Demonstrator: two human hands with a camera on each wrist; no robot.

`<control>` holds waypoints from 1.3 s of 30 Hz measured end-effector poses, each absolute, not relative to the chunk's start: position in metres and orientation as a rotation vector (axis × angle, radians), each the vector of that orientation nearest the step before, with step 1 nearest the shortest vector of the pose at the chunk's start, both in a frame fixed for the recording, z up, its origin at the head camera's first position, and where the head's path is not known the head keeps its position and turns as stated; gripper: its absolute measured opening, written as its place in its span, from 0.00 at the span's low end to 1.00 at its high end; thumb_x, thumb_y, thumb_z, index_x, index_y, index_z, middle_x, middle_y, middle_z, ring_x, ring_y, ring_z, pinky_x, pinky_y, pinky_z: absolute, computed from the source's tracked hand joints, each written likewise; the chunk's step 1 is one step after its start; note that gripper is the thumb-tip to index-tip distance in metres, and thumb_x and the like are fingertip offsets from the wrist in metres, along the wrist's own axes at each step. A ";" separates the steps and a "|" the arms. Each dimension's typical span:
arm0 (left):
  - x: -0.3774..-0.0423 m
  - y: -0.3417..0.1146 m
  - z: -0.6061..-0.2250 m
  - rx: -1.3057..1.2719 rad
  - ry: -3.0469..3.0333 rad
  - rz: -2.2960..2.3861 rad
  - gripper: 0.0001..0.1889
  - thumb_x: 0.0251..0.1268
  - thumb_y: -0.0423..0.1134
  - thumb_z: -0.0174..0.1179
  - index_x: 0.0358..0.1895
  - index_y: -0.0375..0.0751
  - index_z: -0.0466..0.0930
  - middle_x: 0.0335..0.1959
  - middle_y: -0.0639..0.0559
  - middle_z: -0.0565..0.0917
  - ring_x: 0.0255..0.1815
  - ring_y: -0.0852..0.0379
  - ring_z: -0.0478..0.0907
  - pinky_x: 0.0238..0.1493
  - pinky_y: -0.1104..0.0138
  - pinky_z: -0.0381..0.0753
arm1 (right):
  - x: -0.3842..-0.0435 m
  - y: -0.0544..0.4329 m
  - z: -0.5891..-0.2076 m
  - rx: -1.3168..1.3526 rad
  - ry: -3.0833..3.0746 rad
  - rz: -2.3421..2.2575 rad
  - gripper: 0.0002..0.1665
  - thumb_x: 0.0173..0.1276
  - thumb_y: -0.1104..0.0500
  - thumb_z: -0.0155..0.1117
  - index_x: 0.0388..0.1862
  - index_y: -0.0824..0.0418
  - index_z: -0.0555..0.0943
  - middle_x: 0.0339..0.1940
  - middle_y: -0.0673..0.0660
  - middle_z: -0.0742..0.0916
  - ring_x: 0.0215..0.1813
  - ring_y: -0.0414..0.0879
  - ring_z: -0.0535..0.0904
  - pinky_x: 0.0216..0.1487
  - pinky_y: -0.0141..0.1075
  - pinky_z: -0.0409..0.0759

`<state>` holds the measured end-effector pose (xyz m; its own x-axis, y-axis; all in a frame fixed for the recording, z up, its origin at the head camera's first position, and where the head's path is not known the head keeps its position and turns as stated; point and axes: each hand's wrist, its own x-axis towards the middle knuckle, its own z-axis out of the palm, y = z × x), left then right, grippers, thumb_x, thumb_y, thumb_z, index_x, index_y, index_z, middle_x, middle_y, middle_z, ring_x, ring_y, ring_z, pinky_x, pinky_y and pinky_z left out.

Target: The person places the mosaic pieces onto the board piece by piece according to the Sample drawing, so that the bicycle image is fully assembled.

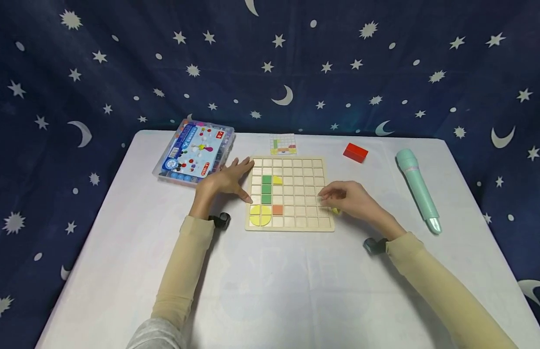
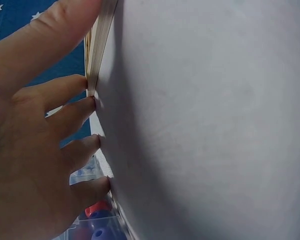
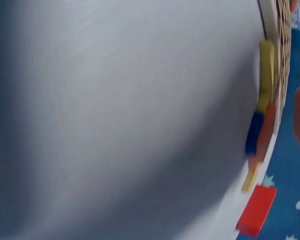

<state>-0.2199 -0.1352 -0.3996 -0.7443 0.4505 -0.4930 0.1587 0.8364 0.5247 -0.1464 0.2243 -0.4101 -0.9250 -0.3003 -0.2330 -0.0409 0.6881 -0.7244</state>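
A wooden grid board (image 1: 300, 228) lies on the white table, with green squares (image 1: 266, 189), a yellow quarter-round tile (image 1: 277, 180), an orange square (image 1: 277, 210) and a yellow circle of tiles (image 1: 260, 215) on its left part. My left hand (image 1: 228, 179) is spread along the board's left side, thumb and fingertips at its edge. Over the right edge hovers my right hand (image 1: 350, 198), fingers loosely bent, no piece showing between them. Beneath it, beside the board, are loose blocks: yellow (image 3: 266, 70), blue (image 3: 254, 132) and orange (image 3: 265, 132), mostly hidden from the head view.
A clear case of colourful beads (image 1: 193, 152) stands behind my left hand. Behind the board lies a pattern card (image 1: 283, 144). A red block (image 1: 355, 152) sits at the back right, and a mint-green microphone-like stick (image 1: 418, 189) lies farther right. A starry curtain (image 1: 235, 63) hangs behind the table.
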 end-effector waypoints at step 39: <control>-0.220 -0.134 -0.401 0.417 2.375 0.648 0.63 0.50 0.47 0.81 0.85 0.51 0.45 0.87 0.55 0.39 0.87 0.46 0.28 0.82 0.38 0.30 | -0.141 0.277 -0.415 0.025 2.663 -0.886 0.22 0.64 0.56 0.76 0.55 0.64 0.85 0.41 0.61 0.84 0.41 0.53 0.73 0.33 0.32 0.75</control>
